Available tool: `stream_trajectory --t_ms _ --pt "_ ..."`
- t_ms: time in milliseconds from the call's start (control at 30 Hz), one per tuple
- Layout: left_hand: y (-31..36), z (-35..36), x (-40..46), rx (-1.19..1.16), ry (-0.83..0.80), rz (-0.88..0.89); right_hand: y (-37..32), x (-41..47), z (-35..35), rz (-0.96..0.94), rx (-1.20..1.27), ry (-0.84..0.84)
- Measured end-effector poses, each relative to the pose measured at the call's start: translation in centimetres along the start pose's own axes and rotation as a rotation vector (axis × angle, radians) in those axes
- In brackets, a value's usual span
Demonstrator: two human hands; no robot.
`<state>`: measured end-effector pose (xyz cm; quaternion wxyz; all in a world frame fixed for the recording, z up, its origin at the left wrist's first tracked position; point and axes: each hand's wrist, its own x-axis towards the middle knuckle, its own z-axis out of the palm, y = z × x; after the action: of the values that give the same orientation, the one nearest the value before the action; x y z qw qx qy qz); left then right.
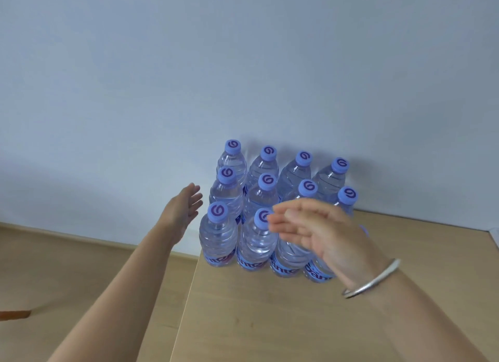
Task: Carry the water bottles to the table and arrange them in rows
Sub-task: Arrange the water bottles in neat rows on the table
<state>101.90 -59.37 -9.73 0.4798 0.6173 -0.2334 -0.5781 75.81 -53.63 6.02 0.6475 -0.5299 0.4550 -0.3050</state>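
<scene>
Several clear water bottles (pixel 218 235) with purple-blue caps stand upright in three tight rows on a light wooden table (pixel 270 321), pushed against the wall. My left hand (pixel 183 208) hovers just left of the block, fingers straight and apart from the bottles. My right hand (pixel 318 232) hangs blurred over the front row's right side, fingers extended and holding nothing. It hides the caps of the front-right bottles. A silver bangle sits on my right wrist.
A pale wall (pixel 243 64) rises directly behind the bottles. The table's left edge (pixel 189 294) runs down beside the front-left bottle, with wooden floor (pixel 67 267) below. A small brown object (pixel 14 314) pokes in at the left border.
</scene>
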Motion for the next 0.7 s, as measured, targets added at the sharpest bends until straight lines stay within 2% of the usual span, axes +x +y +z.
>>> stream_trajectory --t_ms 133,233,333,400,467,533,600,700 --pt "1.6 1.0 2.5 0.081 -0.08 -0.093 -2.3 -0.7 -4.3 -0.171 0.084 0.097" --pt "2.3 1.5 3.8 0.2 -0.141 -0.178 -2.3 -0.2 -8.8 -0.203 0.3 0.291" --pt "2.9 2.3 4.7 0.251 -0.178 -0.227 0.9 2.2 -12.7 -0.06 0.242 0.583" --pt "2.9 3.0 5.4 0.18 -0.263 -0.237 3.9 4.3 -14.1 0.105 0.143 0.675" --pt "3.0 3.6 5.9 0.1 -0.286 -0.22 6.4 6.0 -14.8 0.221 0.118 0.652" --pt "3.1 3.7 6.1 0.088 -0.236 -0.195 7.6 7.2 -14.7 0.312 0.136 0.597" --pt "3.3 3.8 5.9 0.111 -0.219 -0.17 8.3 8.3 -14.7 0.363 0.23 0.511" --pt "3.7 4.0 5.1 0.142 -0.233 -0.139 8.7 10.1 -14.6 0.396 0.49 0.222"
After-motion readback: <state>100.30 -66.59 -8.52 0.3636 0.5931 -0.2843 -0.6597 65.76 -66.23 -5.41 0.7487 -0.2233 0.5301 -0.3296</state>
